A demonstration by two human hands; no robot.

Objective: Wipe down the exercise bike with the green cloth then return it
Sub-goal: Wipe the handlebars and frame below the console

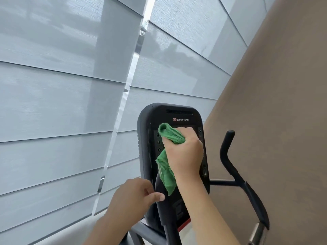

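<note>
The right hand [184,152] is closed around a bunched green cloth [168,156], its grip clamped on the fabric and pressing it flat against the dark screen of the exercise bike's console [152,121]. One wad of the cloth sticks out above the knuckles, near the brand lettering at the top of the console, and a longer tail hangs below the hand down over the lower part of the screen. The left hand [134,197] is lower and to the left, fingers curled with the thumb lying against the black handlebar [161,209] that rises in front of the console; whether its grip really wraps the bar cannot be told. To the right, a second black handlebar [228,156] curves upward, well apart from both hands. Pale window blinds [62,94] fill the background, and a beige wall [283,112] stands on the right.
</note>
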